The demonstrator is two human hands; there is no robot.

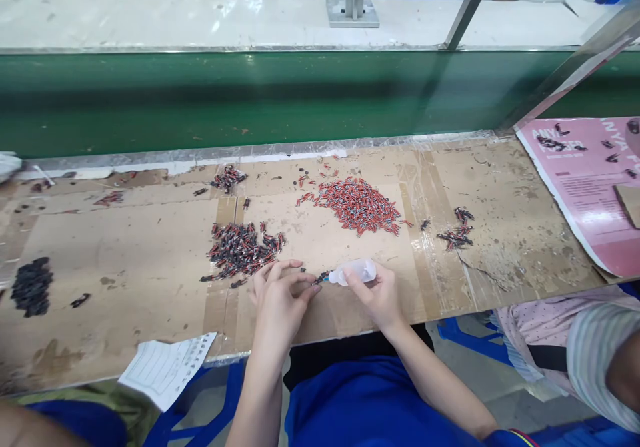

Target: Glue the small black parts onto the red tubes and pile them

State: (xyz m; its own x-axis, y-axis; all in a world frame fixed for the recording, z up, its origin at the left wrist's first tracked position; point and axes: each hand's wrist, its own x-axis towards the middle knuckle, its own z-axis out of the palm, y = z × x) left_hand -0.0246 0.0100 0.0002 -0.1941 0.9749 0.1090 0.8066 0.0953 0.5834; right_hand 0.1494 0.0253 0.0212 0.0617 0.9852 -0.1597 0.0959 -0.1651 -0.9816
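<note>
My right hand (pixel 379 292) is wrapped round a small translucent squeeze bottle (pixel 363 271), which lies nearly level with its nozzle pointing left. Right at that nozzle is a small dark part (pixel 321 277), pinched at its left end between the thumb and finger of my left hand (pixel 281 292). Its finer detail is too small to make out. Just beyond my left hand lies a pile of black-and-red parts (pixel 243 250). Farther off, past the bottle, spreads a heap of red pieces with silvery ends (pixel 357 204).
Cardboard (pixel 150 254) covers the bench. Black pieces (pixel 33 287) lie in a pile at far left, and small clusters (pixel 455 234) at right. A green belt (pixel 250 100) runs behind. Other people sit on both sides, a striped sleeve (pixel 597 360) at right. Lined paper (pixel 167 367) overhangs the front edge.
</note>
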